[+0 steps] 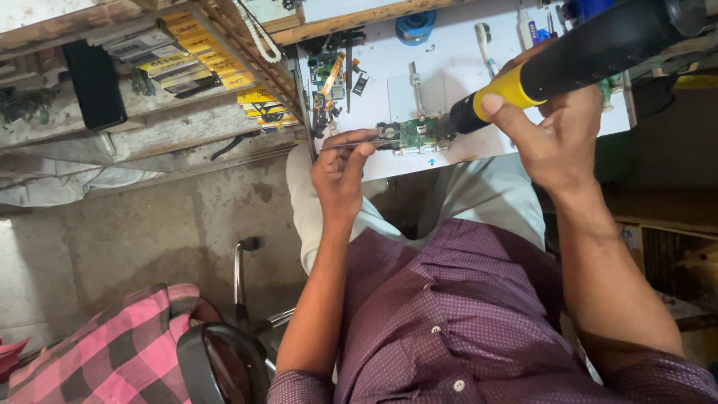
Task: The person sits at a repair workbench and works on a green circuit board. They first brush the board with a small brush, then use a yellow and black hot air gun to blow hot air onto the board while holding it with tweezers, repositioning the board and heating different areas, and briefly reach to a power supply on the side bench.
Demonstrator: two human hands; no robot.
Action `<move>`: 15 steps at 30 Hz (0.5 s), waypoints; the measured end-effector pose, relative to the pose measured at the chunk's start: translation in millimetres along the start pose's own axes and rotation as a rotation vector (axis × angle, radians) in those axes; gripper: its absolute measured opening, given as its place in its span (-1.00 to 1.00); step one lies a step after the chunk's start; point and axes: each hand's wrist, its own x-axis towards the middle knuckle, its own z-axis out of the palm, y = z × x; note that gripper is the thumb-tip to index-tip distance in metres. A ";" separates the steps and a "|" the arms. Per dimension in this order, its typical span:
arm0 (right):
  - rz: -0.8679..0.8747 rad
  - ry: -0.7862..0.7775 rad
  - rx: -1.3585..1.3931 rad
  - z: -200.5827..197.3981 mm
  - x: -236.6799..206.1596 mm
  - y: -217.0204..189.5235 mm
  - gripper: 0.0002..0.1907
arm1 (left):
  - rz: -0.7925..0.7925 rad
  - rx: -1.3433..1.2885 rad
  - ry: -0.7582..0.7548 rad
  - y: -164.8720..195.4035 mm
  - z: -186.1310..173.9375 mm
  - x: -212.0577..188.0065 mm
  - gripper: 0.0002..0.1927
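Note:
My right hand grips a thick black tool with a yellow collar, a hot-air type handle, its nozzle aimed at a small green circuit board clamped on the white worktop. My left hand pinches thin metal tweezers, whose tips reach the board's left edge. My purple dotted shirt and pale trousers fill the lower middle of the view.
Loose phone parts and flex cables lie at the worktop's left. A blue tape roll and a toothbrush lie further back. Shelves with yellow packets stand left. Another person's pink checked sleeve and a stool are at lower left.

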 end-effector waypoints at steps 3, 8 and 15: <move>0.005 -0.009 -0.007 0.3 1.7 -3.0 -0.68 | 0.042 0.052 -0.005 -2.3 -0.7 -0.1 -0.83; -0.005 0.000 0.007 0.7 2.2 -2.8 -0.66 | 0.048 -0.030 -0.010 -6.6 -2.7 2.2 -0.82; 0.004 0.000 0.015 -0.3 2.2 3.4 -0.67 | 0.031 -0.031 0.005 -11.8 -6.5 4.9 -0.81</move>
